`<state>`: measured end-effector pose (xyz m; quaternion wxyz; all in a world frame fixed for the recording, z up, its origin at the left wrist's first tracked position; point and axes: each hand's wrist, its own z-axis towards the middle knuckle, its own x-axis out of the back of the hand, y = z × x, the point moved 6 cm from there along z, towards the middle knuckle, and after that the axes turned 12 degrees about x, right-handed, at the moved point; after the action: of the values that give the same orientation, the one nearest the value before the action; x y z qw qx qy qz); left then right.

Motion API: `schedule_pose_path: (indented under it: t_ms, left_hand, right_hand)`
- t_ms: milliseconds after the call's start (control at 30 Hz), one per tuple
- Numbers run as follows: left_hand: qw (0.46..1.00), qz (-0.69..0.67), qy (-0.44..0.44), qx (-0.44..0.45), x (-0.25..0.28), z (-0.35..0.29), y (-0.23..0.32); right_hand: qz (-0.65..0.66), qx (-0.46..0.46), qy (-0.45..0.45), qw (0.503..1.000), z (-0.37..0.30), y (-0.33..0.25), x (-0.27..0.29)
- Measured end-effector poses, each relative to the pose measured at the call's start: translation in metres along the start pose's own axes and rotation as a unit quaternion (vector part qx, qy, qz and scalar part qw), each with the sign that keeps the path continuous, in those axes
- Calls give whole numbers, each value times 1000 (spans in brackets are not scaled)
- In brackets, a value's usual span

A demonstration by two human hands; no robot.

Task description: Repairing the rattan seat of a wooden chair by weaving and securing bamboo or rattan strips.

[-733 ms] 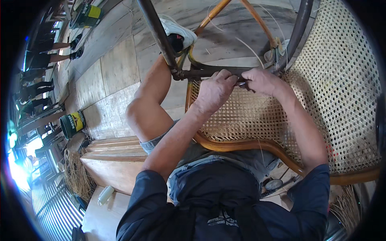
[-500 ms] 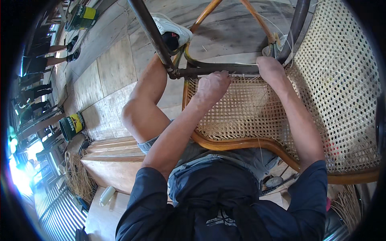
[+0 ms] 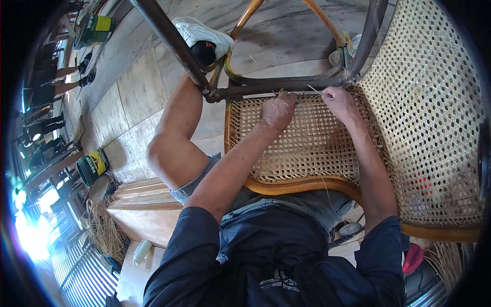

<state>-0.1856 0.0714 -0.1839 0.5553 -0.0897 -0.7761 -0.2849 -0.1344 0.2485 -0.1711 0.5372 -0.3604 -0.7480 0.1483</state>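
While the chair lies across the person's lap, its woven seat (image 3: 307, 140) spreads out under both forearms, with the curved wooden rim (image 3: 294, 186) just beside the waist. A dark bar (image 3: 261, 90) runs along the far edge of the seat, and both hands are there.

The left hand (image 3: 279, 110) is at that edge, close to the bar, its fingers curled inward; their tips are partly hidden, so I cannot tell whether they are clamped on anything. The right hand (image 3: 340, 106) is a little way along, apart from the left, thumb and fingers pinched together on a thin pale strand (image 3: 314, 90) whose end points toward the left hand.

To the right, the woven chair back (image 3: 429, 107) rises from the seat, its pattern open and full of holes. Another loose strand (image 3: 327, 190) hangs over the rim near the shorts. A dark pole (image 3: 166, 41) slants up from the left end of the bar, near a white shoe (image 3: 217, 42) on the person's left foot.

Farther left, two buckets with yellow labels stand on the wooden floor (image 3: 140, 84), one (image 3: 92, 168) near a heap of dry fibres (image 3: 106, 230). A pale bottle (image 3: 141, 253) lies on a board below.
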Motion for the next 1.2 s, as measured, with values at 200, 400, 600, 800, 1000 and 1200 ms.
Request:
schedule_pose_path:
  t_ms: [200, 400, 600, 800, 1000, 1200]
  left_hand:
    - [998, 0, 27, -48, 3, 7, 5]
    - [998, 1, 45, -41, 4, 4, 5]
    - [987, -72, -4, -147, 30, -32, 6]
    - [992, 48, -115, -1, 44, -6, 12]
    - [981, 156, -63, -98, 42, 34, 29]
    - [971, 146, -186, -39, 30, 48, 46]
  right_hand:
    - [37, 50, 61, 996, 13, -24, 6]
    - [81, 138, 39, 986, 14, -32, -23]
    - [-113, 95, -91, 985, -30, -38, -2]
    - [-21, -19, -94, 995, -2, -13, 14]
    - [-104, 64, -57, 991, 25, -5, -15]
    - [-67, 20, -50, 996, 24, 2, -14]
